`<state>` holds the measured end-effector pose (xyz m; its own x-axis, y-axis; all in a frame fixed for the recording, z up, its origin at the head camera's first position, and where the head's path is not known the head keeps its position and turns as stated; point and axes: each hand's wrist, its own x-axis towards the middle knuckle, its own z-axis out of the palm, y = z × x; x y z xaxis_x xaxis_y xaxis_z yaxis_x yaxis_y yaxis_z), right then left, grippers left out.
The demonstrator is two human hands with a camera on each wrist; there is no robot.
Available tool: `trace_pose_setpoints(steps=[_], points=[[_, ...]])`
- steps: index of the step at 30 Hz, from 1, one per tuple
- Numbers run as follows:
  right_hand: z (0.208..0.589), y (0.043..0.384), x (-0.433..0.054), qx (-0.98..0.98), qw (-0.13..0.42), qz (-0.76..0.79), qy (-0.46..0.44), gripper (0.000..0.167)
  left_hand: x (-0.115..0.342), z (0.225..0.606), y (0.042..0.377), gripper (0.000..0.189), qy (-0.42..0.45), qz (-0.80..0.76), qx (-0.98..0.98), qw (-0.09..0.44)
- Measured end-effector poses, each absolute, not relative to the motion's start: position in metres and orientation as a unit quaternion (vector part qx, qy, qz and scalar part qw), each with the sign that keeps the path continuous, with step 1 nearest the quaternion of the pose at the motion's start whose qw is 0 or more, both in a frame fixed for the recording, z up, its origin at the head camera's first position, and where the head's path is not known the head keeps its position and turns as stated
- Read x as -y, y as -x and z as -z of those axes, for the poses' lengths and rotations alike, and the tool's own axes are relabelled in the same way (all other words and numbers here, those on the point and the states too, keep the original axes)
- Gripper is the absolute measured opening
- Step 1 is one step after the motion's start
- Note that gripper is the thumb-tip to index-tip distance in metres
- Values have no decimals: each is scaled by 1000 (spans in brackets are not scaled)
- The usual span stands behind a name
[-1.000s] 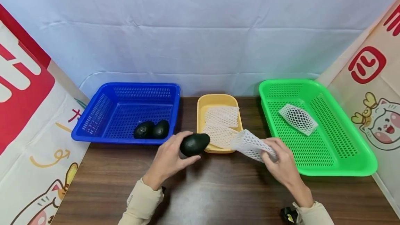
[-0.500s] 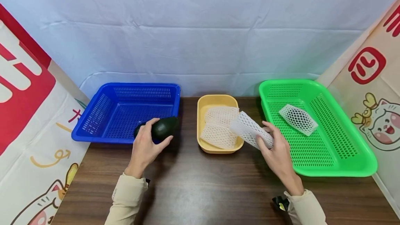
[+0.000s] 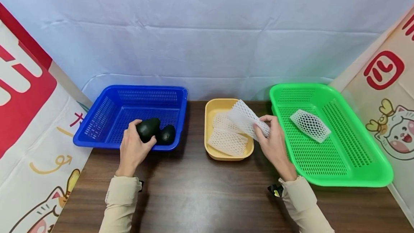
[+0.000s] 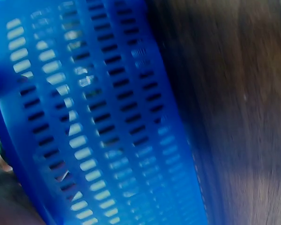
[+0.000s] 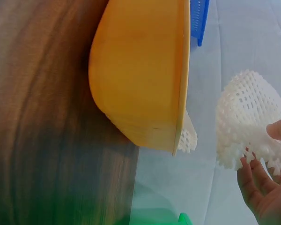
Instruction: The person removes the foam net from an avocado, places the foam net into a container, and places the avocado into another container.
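Note:
My left hand (image 3: 133, 148) grips a dark green avocado (image 3: 148, 129) over the near side of the blue basket (image 3: 97, 142). A second avocado (image 3: 166, 135) lies in the basket just right of it; what lies under the held one is hidden. In the left wrist view the basket's slotted wall (image 4: 98, 117) hides most of the work. My right hand (image 3: 272, 139) pinches a white foam net sleeve (image 3: 246, 118) above the yellow tray (image 3: 207, 143). In the right wrist view, thumb and fingers hold the sleeve (image 5: 248, 117) from both sides.
Several foam net sleeves (image 3: 228, 142) lie in the yellow tray. A green basket (image 3: 365, 181) stands at the right, with a net-wrapped avocado (image 3: 310, 125) inside. All three containers stand on a brown wooden table (image 3: 207, 197), before a pale cloth backdrop (image 3: 207, 46).
My left hand has carried the avocado leftward from beside the yellow tray to over the blue basket. My right hand has moved left and up with the sleeve, now over the tray.

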<state>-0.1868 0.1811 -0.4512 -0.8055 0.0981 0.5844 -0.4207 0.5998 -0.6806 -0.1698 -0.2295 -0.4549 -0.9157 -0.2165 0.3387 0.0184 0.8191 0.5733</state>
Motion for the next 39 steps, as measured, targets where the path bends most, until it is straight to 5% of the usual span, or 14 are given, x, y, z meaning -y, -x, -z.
trace_pose_setpoints(steps=[15,26,39], points=[[446,225,-174,840,297,-441,-107,17,245,445,189,71,-141,268,948,98],[443,245,-169,834,299,-458,-66,20,241,449,188,65,-155,252,943,156],[459,263,-156,900,138,-396,-116,34,240,449,188,54,-126,220,959,130]])
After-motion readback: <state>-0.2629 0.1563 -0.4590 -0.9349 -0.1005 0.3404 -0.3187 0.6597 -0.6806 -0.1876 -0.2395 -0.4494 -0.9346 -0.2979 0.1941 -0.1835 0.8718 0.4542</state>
